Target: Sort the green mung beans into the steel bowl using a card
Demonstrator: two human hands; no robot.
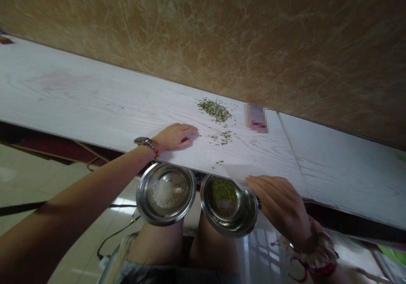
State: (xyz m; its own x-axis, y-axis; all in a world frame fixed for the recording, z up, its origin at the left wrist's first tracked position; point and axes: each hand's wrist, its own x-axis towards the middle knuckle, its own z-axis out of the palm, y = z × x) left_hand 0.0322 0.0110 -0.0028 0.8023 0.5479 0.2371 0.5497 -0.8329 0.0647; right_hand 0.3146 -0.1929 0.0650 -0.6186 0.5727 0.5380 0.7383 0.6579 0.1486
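My left hand (177, 137) lies on the white table with fingers stretched out, holding nothing. Just right of its fingertips is a loose pile of mung beans (215, 109) mixed with white grains like rice, and a smaller scatter of beans (226, 137) sits nearer me. My right hand (281, 203) pinches a thin, pale, translucent sheet (236, 172) at the table's front edge. Below the sheet, a steel bowl (250, 220) holds mung beans (223, 192). A second steel bowl (144, 210) with white rice (166, 193) is beneath my left wrist. Both bowls rest at my thighs.
A pixelated flat item (257, 118) lies near the back of the white table (95, 102), against a brown marbled wall (203, 34). A seam crosses the tabletop on the right. A black cable (111, 235) runs above the tiled floor at lower left.
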